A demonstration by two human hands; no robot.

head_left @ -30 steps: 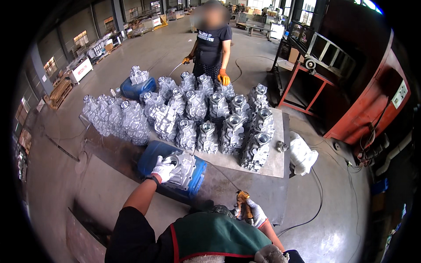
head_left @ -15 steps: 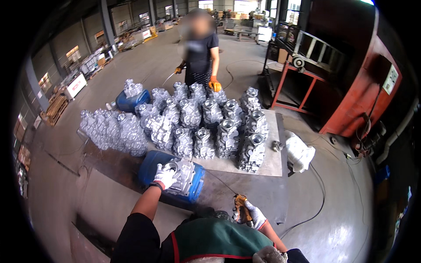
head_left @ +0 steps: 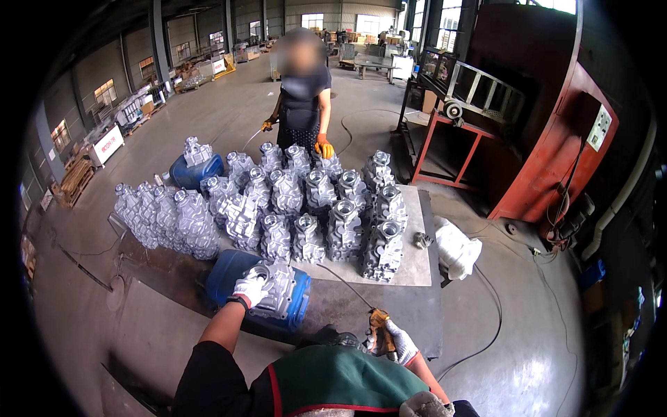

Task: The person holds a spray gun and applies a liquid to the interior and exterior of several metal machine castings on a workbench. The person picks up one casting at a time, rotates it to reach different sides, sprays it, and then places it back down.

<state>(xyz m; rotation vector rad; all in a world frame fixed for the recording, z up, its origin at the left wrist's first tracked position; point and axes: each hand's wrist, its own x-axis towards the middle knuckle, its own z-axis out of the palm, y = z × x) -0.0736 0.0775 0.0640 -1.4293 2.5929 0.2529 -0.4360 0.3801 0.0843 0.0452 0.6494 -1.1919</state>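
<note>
the casting is lying on the blue can, covering much of its right part. the left grip, in a white glove, is resting at the casting's round opening, over the can; its fingers are bending toward the rim, but how firmly they are closing i cannot tell. the right grip, gloved too, is closing round an orange gun, well to the right of the can. a thin tube is slanting from the gun toward the other castings, which are standing beyond the can. the can itself is sitting on the table.

the casting is looking like bare metal: stiff, probably heavy, hardly minding a squeeze. its smoother faces may be slipping under cloth gloves, and the can's top may be letting it slide. the opening's rim, above the can's middle, is seeming the surest hold; the ribbed edge toward the can's right side is probably suiting a second hand.

beyond the can, a co-worker's hand, orange-gloved, is resting at one of the other castings.
</note>
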